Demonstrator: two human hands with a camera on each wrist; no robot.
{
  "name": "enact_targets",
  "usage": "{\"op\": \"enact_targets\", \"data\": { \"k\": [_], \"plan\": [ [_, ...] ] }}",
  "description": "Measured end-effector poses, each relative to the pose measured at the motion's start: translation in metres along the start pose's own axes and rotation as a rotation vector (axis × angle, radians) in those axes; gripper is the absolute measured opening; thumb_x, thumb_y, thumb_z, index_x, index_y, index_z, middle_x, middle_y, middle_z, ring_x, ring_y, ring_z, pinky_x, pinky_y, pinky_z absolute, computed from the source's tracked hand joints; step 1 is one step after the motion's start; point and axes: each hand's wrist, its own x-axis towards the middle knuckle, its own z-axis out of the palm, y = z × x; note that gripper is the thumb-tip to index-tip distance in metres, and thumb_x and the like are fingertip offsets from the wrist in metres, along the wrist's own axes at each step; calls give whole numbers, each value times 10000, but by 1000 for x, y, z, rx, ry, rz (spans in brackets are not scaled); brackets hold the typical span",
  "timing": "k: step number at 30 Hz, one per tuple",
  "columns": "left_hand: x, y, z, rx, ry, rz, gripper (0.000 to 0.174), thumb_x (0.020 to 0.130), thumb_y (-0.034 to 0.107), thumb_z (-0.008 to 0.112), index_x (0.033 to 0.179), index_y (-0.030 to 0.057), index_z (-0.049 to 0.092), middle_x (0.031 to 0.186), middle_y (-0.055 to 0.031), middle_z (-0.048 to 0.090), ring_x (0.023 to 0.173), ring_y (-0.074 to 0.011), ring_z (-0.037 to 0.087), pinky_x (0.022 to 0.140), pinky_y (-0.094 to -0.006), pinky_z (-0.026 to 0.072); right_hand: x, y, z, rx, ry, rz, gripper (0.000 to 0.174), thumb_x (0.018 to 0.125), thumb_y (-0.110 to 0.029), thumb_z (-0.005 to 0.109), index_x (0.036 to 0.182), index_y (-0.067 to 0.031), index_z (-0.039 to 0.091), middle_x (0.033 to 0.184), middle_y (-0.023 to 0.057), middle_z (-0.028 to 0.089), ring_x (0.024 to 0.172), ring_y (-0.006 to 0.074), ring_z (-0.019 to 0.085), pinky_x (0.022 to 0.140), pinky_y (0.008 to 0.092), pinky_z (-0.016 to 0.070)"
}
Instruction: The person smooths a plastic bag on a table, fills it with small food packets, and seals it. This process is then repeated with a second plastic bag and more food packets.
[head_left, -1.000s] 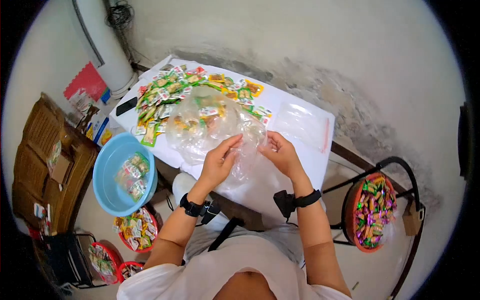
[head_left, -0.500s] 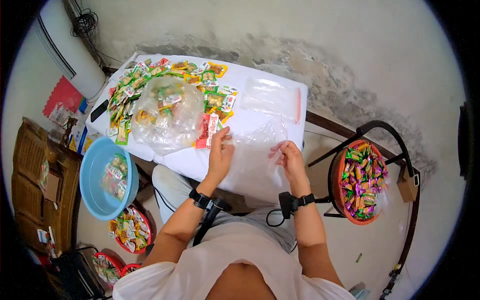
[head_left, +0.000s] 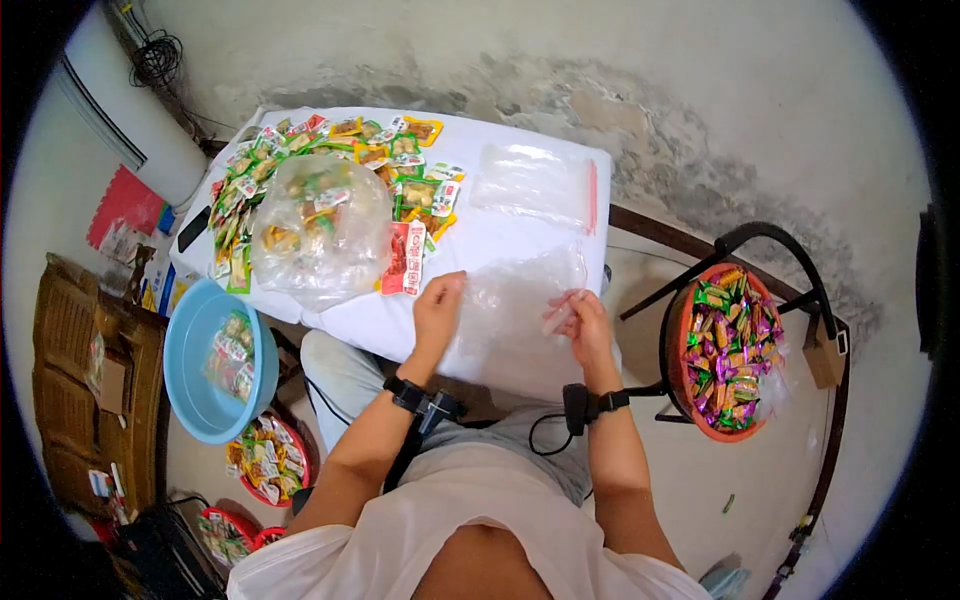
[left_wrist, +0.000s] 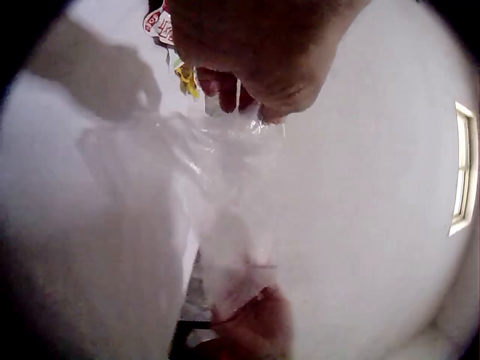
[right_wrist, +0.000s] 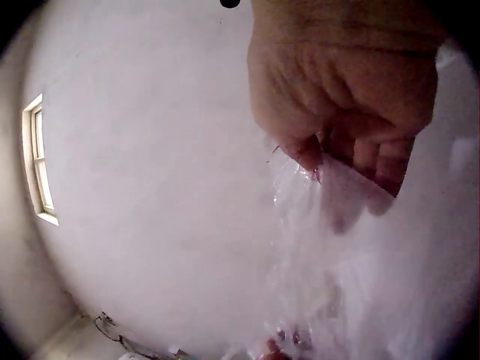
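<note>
Clear plastic bag [head_left: 510, 305] hung between both hands, over the near part of the white table cover [head_left: 352, 333].
Left hand [head_left: 436, 312] pinched one side of it; right hand [head_left: 590, 325] gripped the other between thumb and curled fingers. Bulging clear sack [head_left: 350, 260], packets showing through, sat left of them beside a red-and-white packet [head_left: 402, 262]; flat clear bags [head_left: 533, 190] lay wallward.
</note>
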Motion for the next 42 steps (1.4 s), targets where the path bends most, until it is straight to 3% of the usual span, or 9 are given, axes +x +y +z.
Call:
{"op": "enact_targets", "data": {
  "k": [2, 3, 10, 13, 19, 28, 34, 40, 42],
  "plan": [
    [10, 9, -10, -344, 49, -482, 172, 910, 156, 549, 919, 13, 645, 801, 7, 594, 683, -62, 517, 630, -212, 432, 4, 6, -14, -30, -17, 1, 161, 914, -187, 478, 1002, -56, 512, 980, 151, 636, 788, 246, 655, 596, 321, 524],
    [14, 13, -7, -490, 102, -507, 171, 925, 162, 530, 940, 35, 644, 727, 62, 525, 626, -26, 443, 561, -194, 390, 3, 6, -18, -79, -77, 42, 188, 917, -204, 478, 1029, -59, 518, 993, 136, 637, 810, 237, 653, 619, 317, 518],
    [24, 12, -3, -379, 25, -435, 155, 924, 129, 518, 984, 46, 634, 691, 68, 494, 608, -13, 415, 532, -174, 351, 10, -5, -11, -81, 36, 114, 396, 937, -405, 449, 1100, -61, 558, 966, 80, 634, 888, 175, 604, 664, 314, 464],
    [27, 2, -6, -204, -89, -310, 179, 938, 146, 487, 1045, 94, 621, 708, 79, 464, 599, -15, 409, 510, -176, 365, 24, -10, -2, -288, 192, 6, 349, 911, -361, 525, 1076, -60, 585, 882, 35, 616, 705, 131, 569, 598, 242, 407],
    [33, 11, -2, -173, -89, -365, 188, 945, 144, 473, 1038, 86, 625, 680, 84, 456, 582, -8, 380, 495, -172, 326, 61, 0, -13, -451, 187, -240, 236, 881, -263, 601, 895, -28, 613, 657, 2, 552, 616, 92, 515, 558, 222, 401],
    [36, -31, 7, 181, -11, -134, 273, 951, 237, 455, 930, 15, 614, 638, 26, 473, 550, -75, 424, 512, -254, 361, 63, -14, 1, -492, 187, -236, 250, 900, -258, 565, 798, -34, 603, 553, 2, 505, 473, 83, 469, 449, 249, 387],
    [39, -24, 11, 162, -29, -242, 284, 945, 227, 459, 813, 0, 566, 554, -38, 468, 535, -125, 463, 527, -295, 390, 67, -2, -9, -545, 387, -357, 247, 889, -223, 577, 753, -21, 617, 556, -17, 496, 501, 50, 442, 467, 223, 357],
    [50, -25, 12, 100, -63, -282, 255, 932, 228, 478, 919, 8, 608, 689, -21, 554, 542, -109, 471, 524, -257, 402, 73, -1, -27, -535, 333, -328, 256, 880, -238, 597, 768, -10, 626, 579, -49, 479, 537, 46, 401, 490, 230, 335],
    [53, -18, 12, -241, -51, -564, 218, 926, 227, 496, 923, 51, 623, 663, -5, 536, 537, -76, 475, 485, -230, 390, 71, -5, -29, -563, 311, -303, 252, 881, -238, 596, 771, -14, 628, 587, -48, 483, 543, 45, 399, 493, 228, 332]
  ]
}}
